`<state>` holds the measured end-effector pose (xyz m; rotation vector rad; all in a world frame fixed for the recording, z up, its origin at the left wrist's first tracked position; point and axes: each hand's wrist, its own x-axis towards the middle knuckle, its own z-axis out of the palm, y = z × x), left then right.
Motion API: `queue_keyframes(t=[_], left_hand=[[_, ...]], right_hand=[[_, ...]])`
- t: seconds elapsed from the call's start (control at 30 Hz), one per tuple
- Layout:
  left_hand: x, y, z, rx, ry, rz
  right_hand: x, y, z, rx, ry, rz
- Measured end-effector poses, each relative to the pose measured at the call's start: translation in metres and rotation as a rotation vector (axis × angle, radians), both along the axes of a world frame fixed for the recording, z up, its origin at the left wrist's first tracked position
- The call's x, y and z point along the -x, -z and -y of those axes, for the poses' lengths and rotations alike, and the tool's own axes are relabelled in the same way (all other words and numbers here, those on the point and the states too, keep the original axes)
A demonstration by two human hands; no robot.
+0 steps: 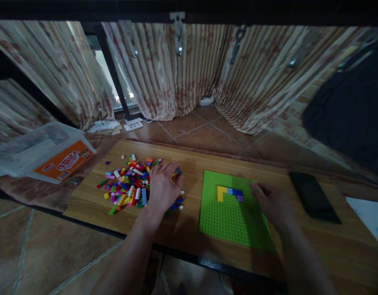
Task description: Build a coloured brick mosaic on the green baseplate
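Observation:
My left hand (165, 184) is over the right side of a pile of loose toy bricks (127, 184), its fingers curled. A black brick (178, 171) shows between its thumb and fingers, with an orange piece beside it. My right hand (273, 203) is closed at the far right corner of a green studded baseplate (222, 227), its fingertips on the edge. On the plate, yellow bricks (220, 192), a light blue brick (230, 191), a dark blue brick (237, 192) and a purple brick (240, 198) form a joined angular shape.
A clear plastic tub (50, 149) with an orange label stands left of the wooden table (189, 196). A black phone-like slab (313, 196) lies right of the baseplate, and white paper (369, 217) at the far right. Curtains (195, 69) hang behind.

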<state>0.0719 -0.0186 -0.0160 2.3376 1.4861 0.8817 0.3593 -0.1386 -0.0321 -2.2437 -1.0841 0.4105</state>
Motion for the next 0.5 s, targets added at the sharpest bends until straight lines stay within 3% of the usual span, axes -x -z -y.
queue_keyframes(t=[0.07, 0.13, 0.27, 0.4, 0.5], left_hand=[[-0.009, 0.000, 0.010, 0.068, 0.142, 0.200], [-0.021, 0.001, 0.023, 0.239, 0.282, 0.389], [-0.047, 0.009, 0.047, 0.672, 0.403, 0.597], [-0.060, 0.017, 0.052, 1.010, 0.379, 0.738], [-0.061, 0.019, 0.050, 1.166, 0.362, 0.835]], right_hand=[[0.004, -0.002, 0.000, -0.089, 0.059, -0.017], [0.010, -0.004, -0.001, -0.199, 0.059, -0.072], [0.029, -0.006, 0.001, -0.375, -0.109, -0.267], [0.048, -0.008, 0.008, -0.314, -0.331, -0.335], [0.059, -0.011, 0.012, -0.255, -0.485, -0.342]])
